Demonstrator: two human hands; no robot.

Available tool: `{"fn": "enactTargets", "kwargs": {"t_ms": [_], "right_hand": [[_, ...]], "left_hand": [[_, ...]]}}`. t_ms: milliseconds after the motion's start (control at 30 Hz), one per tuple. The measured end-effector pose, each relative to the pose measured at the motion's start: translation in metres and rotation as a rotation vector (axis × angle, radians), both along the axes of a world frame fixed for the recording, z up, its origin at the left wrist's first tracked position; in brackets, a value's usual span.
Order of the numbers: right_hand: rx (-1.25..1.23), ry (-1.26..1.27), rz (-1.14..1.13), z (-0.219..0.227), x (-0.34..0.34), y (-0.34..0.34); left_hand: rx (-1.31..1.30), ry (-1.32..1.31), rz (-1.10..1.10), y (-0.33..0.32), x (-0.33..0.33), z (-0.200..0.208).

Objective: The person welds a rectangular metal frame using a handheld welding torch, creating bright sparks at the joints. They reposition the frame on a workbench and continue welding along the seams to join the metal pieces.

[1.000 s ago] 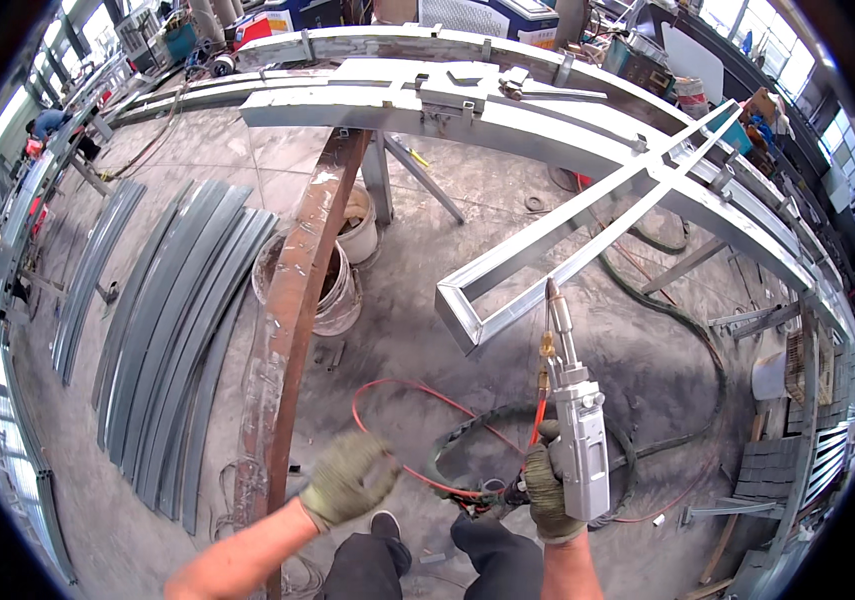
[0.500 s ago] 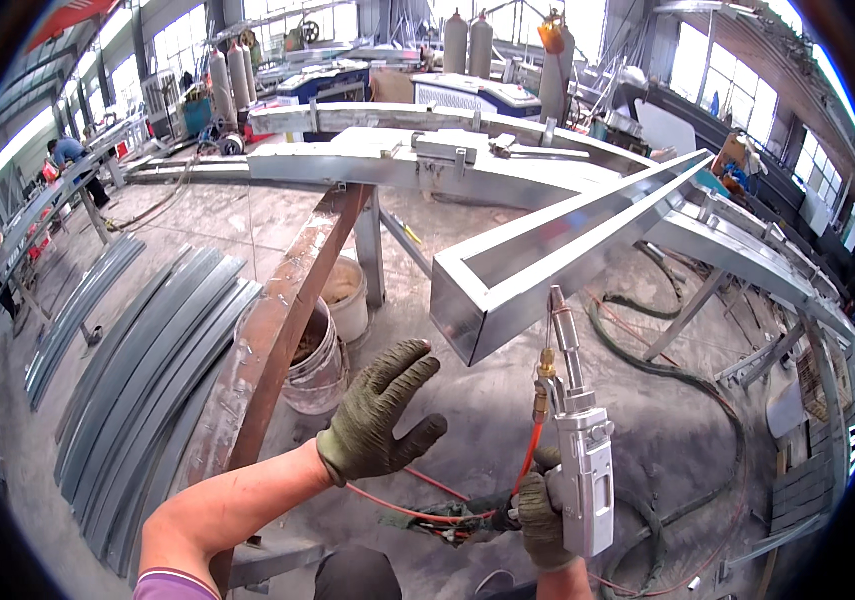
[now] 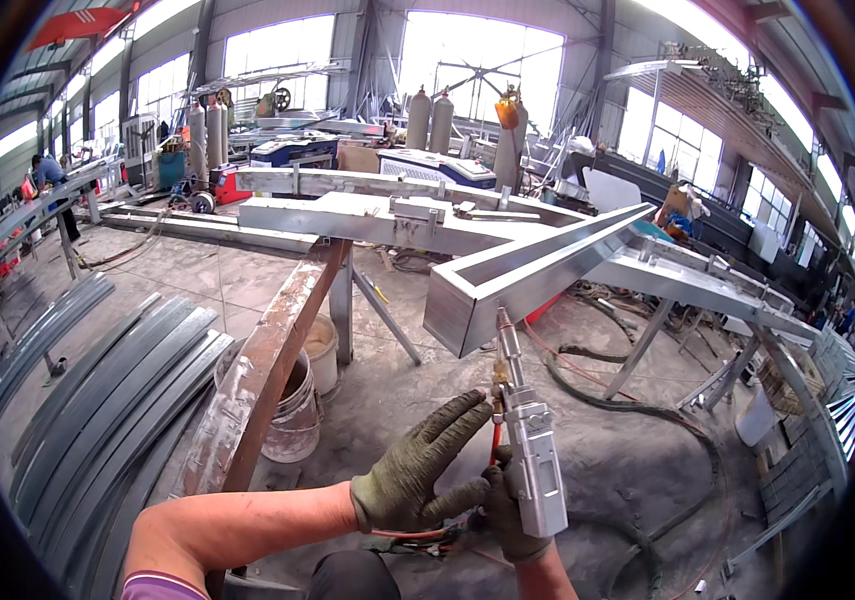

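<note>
My right hand (image 3: 512,525), in a dark green work glove, is closed round the handle of a silver welding gun (image 3: 539,460). Its narrow nozzle points up and away, the tip close against the near end of a long, shiny metal box frame (image 3: 452,310); whether they touch I cannot tell. A brass fitting and a red hose (image 3: 496,440) run along the gun's left side. My left hand (image 3: 412,475), gloved alike, is open with fingers stretched out. Its fingertips are beside the fitting, its thumb near my right hand.
A rusty brown beam (image 3: 272,370) slopes up on the left, with buckets (image 3: 292,420) beside it. Curved grey metal strips (image 3: 117,400) lie farther left. Hoses (image 3: 637,408) snake over the floor at right. Metal trestles (image 3: 367,225) stand beyond, with gas cylinders (image 3: 441,125) behind.
My left hand has moved right, up close to the gun and my right hand. The view has tilted upward, showing more of the windows. The right hand still grips the gun.
</note>
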State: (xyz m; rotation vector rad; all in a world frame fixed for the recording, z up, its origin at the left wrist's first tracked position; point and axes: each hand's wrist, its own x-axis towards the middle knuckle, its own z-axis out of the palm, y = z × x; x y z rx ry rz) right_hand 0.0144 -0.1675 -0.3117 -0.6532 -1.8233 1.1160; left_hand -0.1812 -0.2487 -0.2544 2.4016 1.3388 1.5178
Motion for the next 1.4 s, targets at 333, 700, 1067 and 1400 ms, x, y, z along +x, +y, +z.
{"fn": "enactTargets", "kwargs": {"t_ms": [333, 700, 1067, 1400], "right_hand": [[0.513, 0.059, -0.033, -0.012, -0.018, 0.008], [0.48, 0.059, -0.104, -0.01, -0.025, 0.004], [0.544, 0.084, -0.154, -0.009, -0.033, 0.005], [0.404, 0.166, -0.112, -0.006, -0.036, -0.003]], "left_hand": [[-0.061, -0.143, 0.048, -0.011, 0.011, -0.007], [-0.038, -0.156, 0.067, -0.009, 0.013, -0.005], [-0.03, -0.166, 0.076, -0.009, 0.012, -0.003], [-0.048, -0.175, 0.091, -0.007, 0.012, -0.002]]}}
